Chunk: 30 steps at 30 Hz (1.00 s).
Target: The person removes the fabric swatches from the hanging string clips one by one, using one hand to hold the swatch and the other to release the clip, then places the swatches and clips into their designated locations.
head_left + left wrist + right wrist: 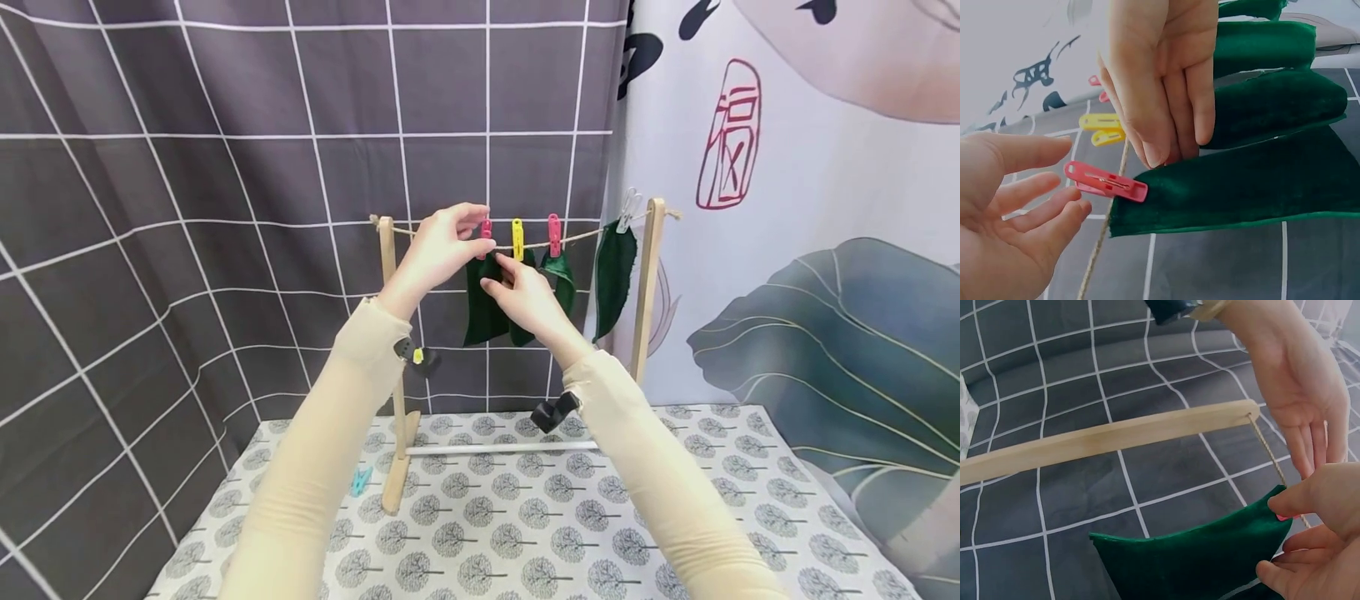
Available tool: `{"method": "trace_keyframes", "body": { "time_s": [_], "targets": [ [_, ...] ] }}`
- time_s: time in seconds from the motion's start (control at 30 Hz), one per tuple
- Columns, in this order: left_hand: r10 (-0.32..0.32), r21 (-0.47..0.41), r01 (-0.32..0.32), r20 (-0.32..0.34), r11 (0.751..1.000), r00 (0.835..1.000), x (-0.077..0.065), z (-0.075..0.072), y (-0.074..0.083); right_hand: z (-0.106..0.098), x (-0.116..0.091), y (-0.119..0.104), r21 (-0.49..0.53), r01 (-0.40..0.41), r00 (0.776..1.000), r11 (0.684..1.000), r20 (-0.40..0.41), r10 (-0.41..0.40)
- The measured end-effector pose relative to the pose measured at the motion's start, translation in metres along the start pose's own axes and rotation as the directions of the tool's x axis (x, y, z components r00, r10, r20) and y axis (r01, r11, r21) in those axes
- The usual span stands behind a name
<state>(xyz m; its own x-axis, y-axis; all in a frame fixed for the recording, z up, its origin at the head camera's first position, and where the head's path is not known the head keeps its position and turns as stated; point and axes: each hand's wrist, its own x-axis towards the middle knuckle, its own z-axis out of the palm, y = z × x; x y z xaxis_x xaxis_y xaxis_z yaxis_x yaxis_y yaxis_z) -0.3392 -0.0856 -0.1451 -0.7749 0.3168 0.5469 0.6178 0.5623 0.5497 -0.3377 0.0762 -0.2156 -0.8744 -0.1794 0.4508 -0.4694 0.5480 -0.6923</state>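
Note:
A dark green cloth piece (pixel 1247 181) hangs from the twine (pixel 1093 262), with a pink clothespin (pixel 1110 182) clipped on its top corner. Around the outer end of that clothespin lies my left hand (pixel 442 246), its fingers relaxed and spread, seemingly not pinching it. Just below the line, my right hand (pixel 528 296) is at the upper part of the same cloth, thumb and forefinger apart. In the right wrist view, the right fingertips (pixel 1282 503) appear to touch the cloth corner. Part of the clothespin is hidden there.
Farther right on the line hang more green cloths (pixel 617 275) under a yellow clothespin (pixel 517 239), another pink clothespin (pixel 554 235) and a whitish clothespin (pixel 628 210). Wooden posts (pixel 648 292) hold the twine. A light blue clothespin (pixel 361 481) lies on the tree-patterned tablecloth (pixel 480 533).

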Motion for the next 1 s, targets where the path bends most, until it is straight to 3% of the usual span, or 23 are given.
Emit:
{"method": "trace_keyframes", "body": {
  "time_s": [0.17, 0.43, 0.67, 1.0],
  "targets": [
    [-0.042, 0.01, 0.042, 0.004, 0.999, 0.999, 0.006, -0.001, -0.005, 0.007, 0.001, 0.002, -0.044, -0.033, 0.999, 0.998, -0.016, 0.032],
    [-0.042, 0.037, 0.04, 0.041, 0.999, 0.998, 0.012, -0.002, -0.002, 0.015, 0.002, 0.007, -0.067, -0.084, 0.996, 0.994, -0.037, 0.081],
    [-0.044, 0.083, 0.037, 0.088, 0.996, 0.995, 0.01, 0.001, -0.001, 0.02, -0.002, 0.018, 0.025, -0.114, 0.994, 0.993, 0.005, 0.114],
    [-0.021, 0.069, 0.016, 0.074, 0.997, 0.997, 0.006, -0.004, -0.004, 0.023, -0.011, 0.018, 0.174, -0.084, 0.996, 0.981, 0.01, 0.084]
  ]
}}
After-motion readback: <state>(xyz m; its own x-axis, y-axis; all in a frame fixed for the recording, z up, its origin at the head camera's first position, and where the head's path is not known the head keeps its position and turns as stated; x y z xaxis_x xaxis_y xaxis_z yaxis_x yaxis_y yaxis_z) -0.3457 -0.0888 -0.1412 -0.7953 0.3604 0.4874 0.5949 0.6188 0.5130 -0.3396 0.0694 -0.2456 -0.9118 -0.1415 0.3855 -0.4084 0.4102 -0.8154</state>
